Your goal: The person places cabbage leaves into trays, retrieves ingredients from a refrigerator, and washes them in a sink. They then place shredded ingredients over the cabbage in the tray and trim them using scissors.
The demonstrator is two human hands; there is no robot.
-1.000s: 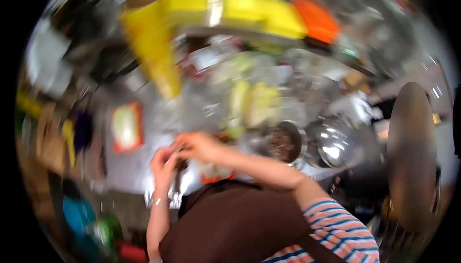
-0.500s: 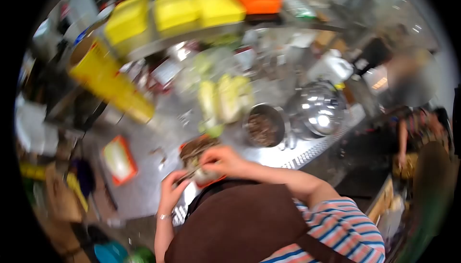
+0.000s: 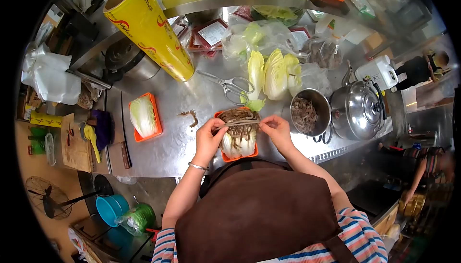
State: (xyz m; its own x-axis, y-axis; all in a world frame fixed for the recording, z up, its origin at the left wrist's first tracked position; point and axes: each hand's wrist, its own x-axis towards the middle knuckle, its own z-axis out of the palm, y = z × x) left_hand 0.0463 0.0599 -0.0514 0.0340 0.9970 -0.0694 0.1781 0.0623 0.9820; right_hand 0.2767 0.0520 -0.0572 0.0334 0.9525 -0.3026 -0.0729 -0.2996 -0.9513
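Note:
Between my left hand (image 3: 207, 139) and my right hand (image 3: 277, 132) stretches a long brownish-grey strip of food (image 3: 238, 123), pinched at each end. It hangs across an orange tray (image 3: 227, 159) directly in front of me. Napa cabbage pieces (image 3: 240, 147) lie in that tray, with more brown strips (image 3: 235, 114) over their upper part. Right of my right hand, a steel pot (image 3: 326, 114) holds a heap of similar strips (image 3: 304, 115). A few loose strips (image 3: 190, 117) rest on the metal counter to the left.
Another orange tray (image 3: 158, 123) with cabbage stands left. Scissors (image 3: 230, 88), cut napa cabbage (image 3: 274, 74) and a yellow film roll (image 3: 151, 32) are beyond my hands. A steel kettle (image 3: 353, 112) sits right; a knife (image 3: 126, 155) lies left. A person (image 3: 425, 164) is far right.
My hands have moved apart and to the right in view, drawing the strip out between them. The view has shifted and sharpened.

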